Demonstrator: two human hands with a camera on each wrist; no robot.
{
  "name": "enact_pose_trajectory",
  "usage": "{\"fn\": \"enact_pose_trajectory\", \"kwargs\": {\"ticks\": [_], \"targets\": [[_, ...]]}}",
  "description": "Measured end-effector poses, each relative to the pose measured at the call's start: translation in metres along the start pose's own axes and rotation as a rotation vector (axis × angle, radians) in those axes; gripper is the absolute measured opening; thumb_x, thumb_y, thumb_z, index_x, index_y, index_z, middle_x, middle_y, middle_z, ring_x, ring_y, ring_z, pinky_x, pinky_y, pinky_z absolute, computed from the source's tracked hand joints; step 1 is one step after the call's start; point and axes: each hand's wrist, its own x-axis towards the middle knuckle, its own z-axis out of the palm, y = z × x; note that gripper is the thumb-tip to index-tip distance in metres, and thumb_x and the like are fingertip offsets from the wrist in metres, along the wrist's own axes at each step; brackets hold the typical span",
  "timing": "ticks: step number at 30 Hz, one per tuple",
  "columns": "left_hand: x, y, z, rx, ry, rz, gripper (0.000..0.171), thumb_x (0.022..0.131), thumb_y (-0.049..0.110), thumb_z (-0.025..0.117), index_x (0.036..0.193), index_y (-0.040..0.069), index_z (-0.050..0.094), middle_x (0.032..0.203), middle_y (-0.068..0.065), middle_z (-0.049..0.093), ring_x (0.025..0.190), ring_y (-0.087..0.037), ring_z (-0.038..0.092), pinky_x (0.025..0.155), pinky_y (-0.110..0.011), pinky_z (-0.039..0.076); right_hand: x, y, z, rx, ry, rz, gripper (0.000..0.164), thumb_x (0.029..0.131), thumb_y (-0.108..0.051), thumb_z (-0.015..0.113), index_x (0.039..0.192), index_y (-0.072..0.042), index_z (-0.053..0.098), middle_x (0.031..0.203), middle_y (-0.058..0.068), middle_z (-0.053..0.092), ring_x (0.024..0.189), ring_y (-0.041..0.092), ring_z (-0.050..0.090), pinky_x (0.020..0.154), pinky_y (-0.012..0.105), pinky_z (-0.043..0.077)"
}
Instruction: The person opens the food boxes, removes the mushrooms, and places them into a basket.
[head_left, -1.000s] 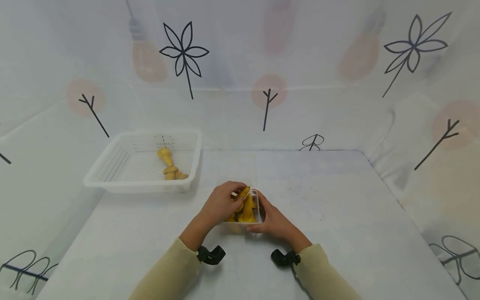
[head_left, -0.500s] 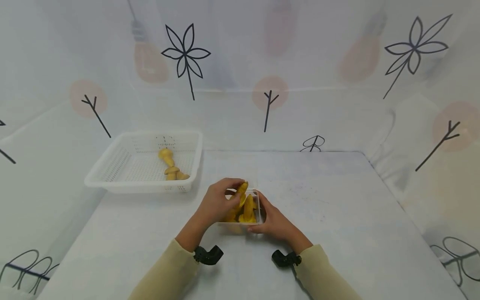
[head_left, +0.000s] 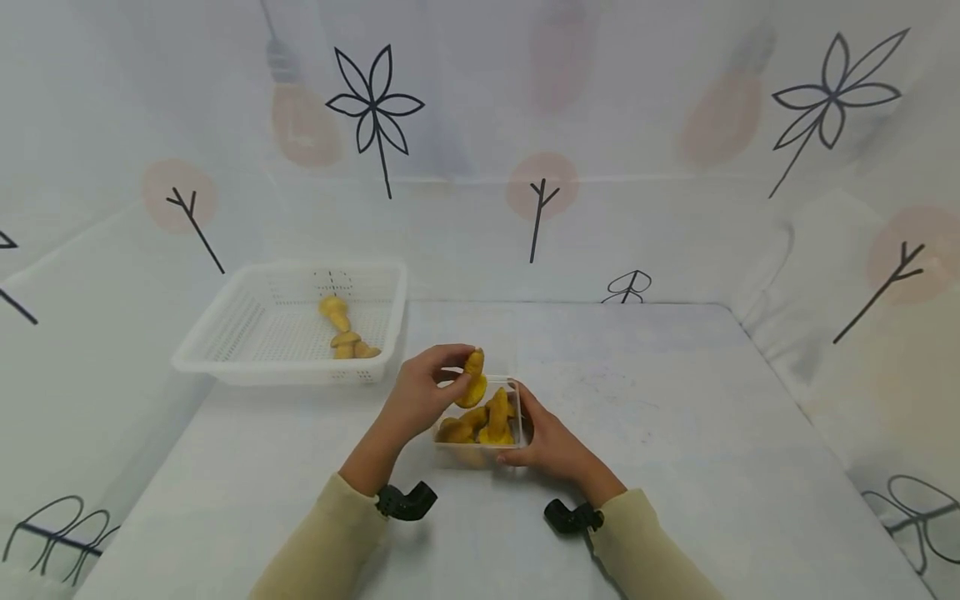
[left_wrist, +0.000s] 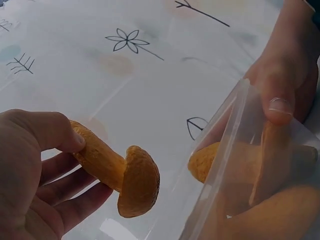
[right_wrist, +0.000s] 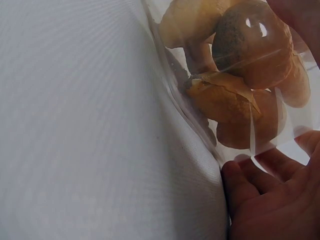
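Observation:
Between the thumb and fingers of my left hand (head_left: 422, 393) a yellow-brown mushroom (left_wrist: 104, 159) is pinched by its stem, cap pointing down in the head view. It hangs just above the left part of a clear plastic box (head_left: 480, 457). Several more mushrooms (head_left: 497, 419) lie in that box, seen through its wall in both wrist views. My right hand (head_left: 553, 442) grips the box around its right side, thumb at the near edge and fingers behind. In the right wrist view the fingers (right_wrist: 250, 182) lie against the clear wall.
A white perforated basket (head_left: 273, 369) stands at the back left of the white table (head_left: 675, 417). A few mushrooms (head_left: 345, 342) lie in its right part. Patterned cloth walls (head_left: 465, 233) enclose the table at the back and sides.
My left hand has lifted the mushroom up out of the box and moved slightly left, uncovering the mushrooms inside. The right hand and the box have stayed put.

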Motion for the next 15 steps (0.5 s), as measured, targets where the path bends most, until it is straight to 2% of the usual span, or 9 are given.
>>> {"fn": "enact_pose_trajectory", "kwargs": {"ticks": [6, 15], "targets": [[0.003, 0.002, -0.018, -0.012, 0.046, -0.024, 0.036, 0.092, 0.013, 0.065, 0.127, 0.013, 0.060, 0.123, -0.003, 0.064, 0.112, -0.019, 0.063, 0.089, -0.027, 0.056, 0.001, 0.002, 0.001, 0.017, -0.010, 0.003, 0.120, 0.068, -0.051, 0.084, 0.156, -0.032, 0.005, 0.161, 0.000, 0.024, 0.146, 0.024, 0.029, 0.119, 0.051, 0.023], [0.004, 0.001, -0.047, 0.037, 0.114, -0.053, 0.036, 0.092, 0.014, 0.066, 0.127, 0.014, 0.060, 0.124, -0.003, 0.064, 0.111, -0.020, 0.064, 0.091, -0.031, 0.056, 0.002, 0.004, 0.002, 0.012, -0.006, -0.014, 0.120, 0.067, -0.050, 0.084, 0.156, -0.031, 0.005, 0.160, 0.001, 0.024, 0.146, 0.024, 0.029, 0.119, 0.050, 0.025]]}}
